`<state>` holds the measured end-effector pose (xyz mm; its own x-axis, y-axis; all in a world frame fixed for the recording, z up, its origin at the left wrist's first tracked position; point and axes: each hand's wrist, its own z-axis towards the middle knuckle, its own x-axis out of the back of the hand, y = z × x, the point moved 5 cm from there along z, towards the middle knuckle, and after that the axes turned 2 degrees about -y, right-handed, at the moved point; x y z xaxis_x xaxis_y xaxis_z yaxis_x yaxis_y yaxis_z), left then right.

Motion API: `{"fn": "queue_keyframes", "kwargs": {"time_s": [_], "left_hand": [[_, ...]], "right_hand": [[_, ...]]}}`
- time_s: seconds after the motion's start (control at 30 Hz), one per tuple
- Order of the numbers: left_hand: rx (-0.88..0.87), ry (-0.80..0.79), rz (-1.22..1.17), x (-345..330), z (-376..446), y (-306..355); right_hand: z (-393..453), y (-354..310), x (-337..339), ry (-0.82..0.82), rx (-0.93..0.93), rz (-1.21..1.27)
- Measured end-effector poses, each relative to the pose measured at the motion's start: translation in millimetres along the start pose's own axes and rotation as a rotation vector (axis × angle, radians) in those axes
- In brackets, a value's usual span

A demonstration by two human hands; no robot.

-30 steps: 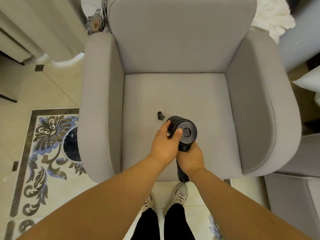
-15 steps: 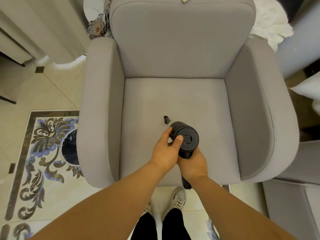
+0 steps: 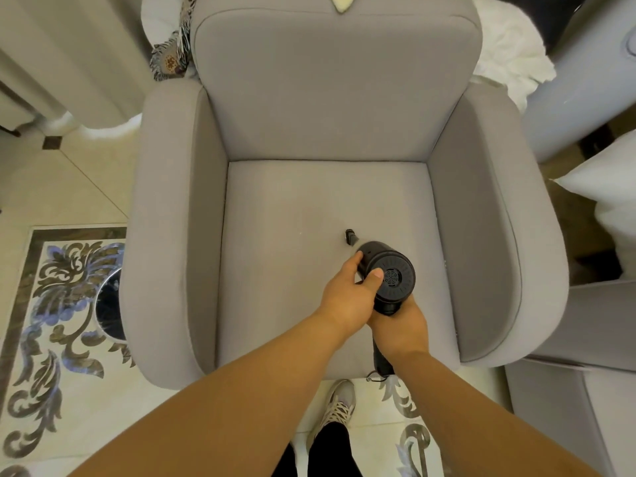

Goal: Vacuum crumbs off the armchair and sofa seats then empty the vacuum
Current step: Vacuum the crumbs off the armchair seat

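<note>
Armchair [image 3: 340, 98], grey fabric, seen from above; seat [image 3: 292, 208] walled on three sides by back and two arms, open only at the front edge. Bare cushion to the left of and behind the vacuum [image 3: 387, 277]; less room on its right, toward the right arm.

One vacuum, black, handheld, over the right front part of the seat. Round vented rear cap faces up at the camera. Nozzle [image 3: 350, 236] pokes out beyond the body, tip down at the cushion; contact with fabric not clear. Handle end hangs past the front edge of the seat.

Two hands, both on the vacuum. Left hand [image 3: 347, 297] wrapped round the barrel, thumb laid on the rear cap, fingers curled round the far side. Right hand [image 3: 399, 325] clenched round the handle below the body, fingers hidden underneath.

One shoe [image 3: 335, 407] visible on the floor [image 3: 51, 187] beneath the forearms.

Floor: pale glossy tile, dark scroll-pattern inlay at left. One round reflective object [image 3: 110, 304] tucked against the left arm of the chair, kind not clear. Curtain [image 3: 69, 53] at upper left. White cloth [image 3: 506, 53] behind the chair at upper right; one white pillow [image 3: 605, 180] at right edge. Second grey upholstered piece [image 3: 585, 321] close on the right.
</note>
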<state>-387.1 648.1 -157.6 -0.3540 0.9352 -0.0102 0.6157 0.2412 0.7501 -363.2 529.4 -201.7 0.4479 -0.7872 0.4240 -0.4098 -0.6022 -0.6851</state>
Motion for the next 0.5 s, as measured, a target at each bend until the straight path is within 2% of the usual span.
{"fn": "queue_keyframes", "kwargs": {"time_s": [0.23, 0.5], "left_hand": [[-0.008, 0.114, -0.005, 21.4, -2.9, -5.3], [-0.022, 0.238, -0.007, 51.9, -13.2, -8.4]], "right_hand": [[2.5, -5.4, -25.7, -0.102, 0.005, 0.054], [-2.3, -22.9, -51.6, -0.210, 0.021, -0.001]]}}
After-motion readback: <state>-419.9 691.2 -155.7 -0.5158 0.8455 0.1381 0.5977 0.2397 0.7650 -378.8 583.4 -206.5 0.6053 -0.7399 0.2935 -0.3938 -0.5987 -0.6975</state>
